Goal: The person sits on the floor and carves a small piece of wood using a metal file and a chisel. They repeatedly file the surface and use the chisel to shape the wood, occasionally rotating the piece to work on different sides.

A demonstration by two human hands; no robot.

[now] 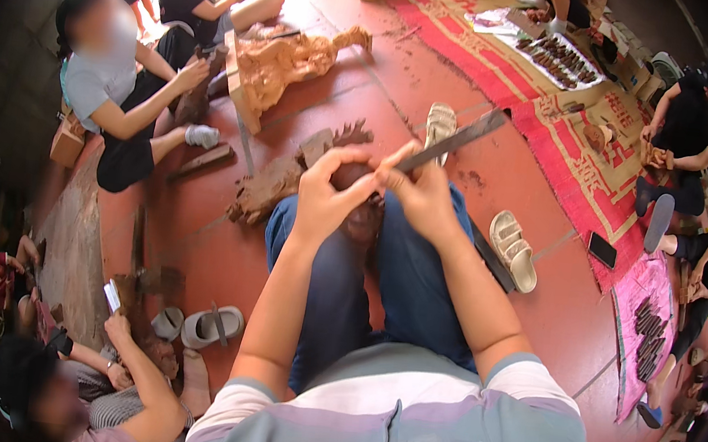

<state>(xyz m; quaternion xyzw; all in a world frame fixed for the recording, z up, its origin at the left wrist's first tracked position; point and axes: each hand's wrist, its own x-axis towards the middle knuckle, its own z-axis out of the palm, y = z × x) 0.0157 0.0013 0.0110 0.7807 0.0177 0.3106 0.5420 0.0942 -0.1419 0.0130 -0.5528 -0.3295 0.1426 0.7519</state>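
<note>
Left of red mat, on tiled floor, we're sitting, right hand gripping dark bar, bar extending matward; left hand curling beside, grip unclear.

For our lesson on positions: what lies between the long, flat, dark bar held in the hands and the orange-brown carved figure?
In the head view, a cream, strapped sandal lies partly behind the bar; then red tiled floor up to the figure.
</note>
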